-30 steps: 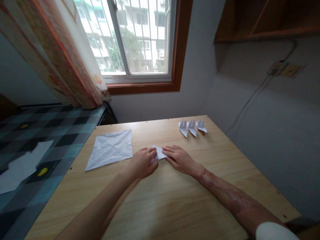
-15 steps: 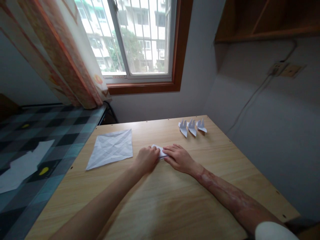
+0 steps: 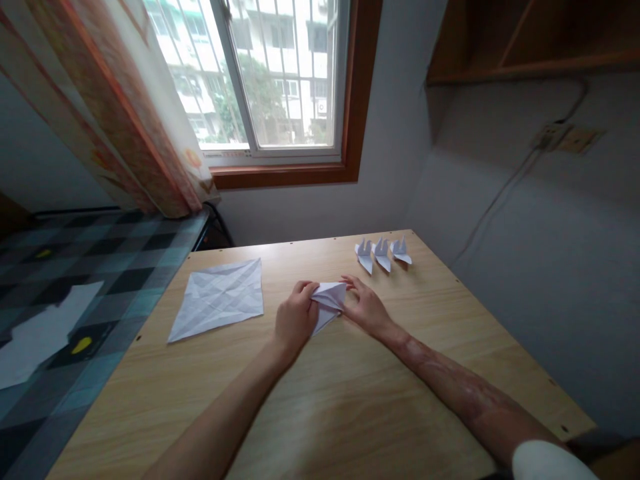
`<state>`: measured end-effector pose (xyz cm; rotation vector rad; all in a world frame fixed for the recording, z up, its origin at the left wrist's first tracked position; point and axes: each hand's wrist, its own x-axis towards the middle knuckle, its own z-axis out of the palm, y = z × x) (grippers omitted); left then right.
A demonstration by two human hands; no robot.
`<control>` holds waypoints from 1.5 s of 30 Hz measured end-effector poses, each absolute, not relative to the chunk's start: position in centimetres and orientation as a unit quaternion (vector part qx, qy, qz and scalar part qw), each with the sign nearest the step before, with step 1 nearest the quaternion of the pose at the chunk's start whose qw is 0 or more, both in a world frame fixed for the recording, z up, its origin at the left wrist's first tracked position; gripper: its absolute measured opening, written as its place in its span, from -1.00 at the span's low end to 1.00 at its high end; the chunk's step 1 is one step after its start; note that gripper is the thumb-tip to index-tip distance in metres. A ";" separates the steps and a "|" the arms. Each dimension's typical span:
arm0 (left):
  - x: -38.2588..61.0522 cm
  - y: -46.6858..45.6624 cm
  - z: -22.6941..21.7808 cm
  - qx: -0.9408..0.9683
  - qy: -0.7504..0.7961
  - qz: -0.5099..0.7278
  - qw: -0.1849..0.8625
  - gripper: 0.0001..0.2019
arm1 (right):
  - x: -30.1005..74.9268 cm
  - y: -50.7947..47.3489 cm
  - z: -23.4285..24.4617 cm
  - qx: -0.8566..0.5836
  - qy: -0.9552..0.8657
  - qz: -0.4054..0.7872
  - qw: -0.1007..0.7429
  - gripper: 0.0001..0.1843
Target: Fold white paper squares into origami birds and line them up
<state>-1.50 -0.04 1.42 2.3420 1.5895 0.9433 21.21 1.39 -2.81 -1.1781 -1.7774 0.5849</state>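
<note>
Folded white paper piece point(image 3: 327, 303) at table point(image 3: 350, 400) centre, partly raised off surface, held between both hands. Left hand point(image 3: 295, 319) pinching its left edge, fingers curled. Right hand point(image 3: 367, 307) gripping its right corner with fingertips. Creased flat sheet point(image 3: 219, 298) well left. Three small folded paper figures point(image 3: 383, 252) in row near far right edge.

Window point(image 3: 280, 73) in a brown wooden frame, barred; daylight comes in, apartment blocks beyond. Patterned orange curtain point(image 3: 125, 113) hangs at its left. Walls point(image 3: 525, 253) plain grey-white. Wooden shelf point(image 3: 525, 40) upper right — wall socket point(image 3: 565, 137) with cable below it. Light wood surface point(image 3: 350, 413). Bed point(image 3: 100, 267) with dark checked cover at left — just beside the surface.
</note>
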 end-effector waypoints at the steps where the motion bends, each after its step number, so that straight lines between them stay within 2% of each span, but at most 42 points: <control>1: -1.6 0.1 1.2 0.770 0.522 0.353 0.099 -0.68 | 21.2 1.4 -2.8 -0.459 -0.736 0.230 0.441 -0.27; 4: -2.0 0.6 0.4 0.752 0.493 0.413 0.146 -0.66 | 21.3 1.3 -2.7 -0.417 -0.792 0.197 0.400 -0.40; 10: -4.6 0.6 -1.2 0.806 0.440 0.351 0.183 -0.56 | 21.3 1.0 -2.5 -0.397 -0.852 0.142 0.310 -0.37; 16: -7.0 -0.3 -0.9 0.869 0.379 0.277 0.157 -0.48 | 21.3 0.7 -2.1 -0.378 -0.870 0.122 0.291 -0.40; 21: -7.0 -0.7 -0.5 0.877 0.391 0.256 0.107 -0.59 | 21.6 0.2 -1.5 -0.362 -0.877 0.130 0.286 -0.38; 24: -6.8 -0.7 -0.6 0.875 0.404 0.260 0.058 -0.60 | 21.5 0.1 -1.3 -0.361 -0.876 0.126 0.293 -0.51; 27: -6.6 -0.7 -0.7 0.866 0.418 0.274 0.021 -0.73 | 21.2 -0.1 -1.3 -0.380 -0.867 0.101 0.307 -0.65; 29: -6.6 -0.8 -0.6 0.865 0.419 0.274 0.014 -0.79 | 21.0 -0.1 -1.3 -0.382 -0.864 0.091 0.314 -0.76; 32: -6.3 -1.1 -0.3 0.874 0.406 0.266 0.029 -0.78 | 21.0 -0.1 -1.3 -0.368 -0.868 0.090 0.322 -0.96; 36: -6.1 -1.2 -0.1 0.883 0.383 0.266 0.057 -0.78 | 21.2 0.0 -1.2 -0.367 -0.868 0.103 0.319 -0.82; 39: -6.3 -0.9 -0.2 0.892 0.360 0.261 0.083 -0.75 | 21.3 0.2 -1.5 -0.411 -0.842 0.108 0.333 -0.93; 42: -6.6 -0.6 -0.2 0.895 0.351 0.253 0.111 -0.72 | 21.4 0.6 -2.1 -0.439 -0.822 0.112 0.344 -0.56; 45: -6.7 -0.6 -0.2 0.900 0.331 0.247 0.143 -0.68 | 21.5 0.9 -2.6 -0.440 -0.826 0.122 0.330 -0.46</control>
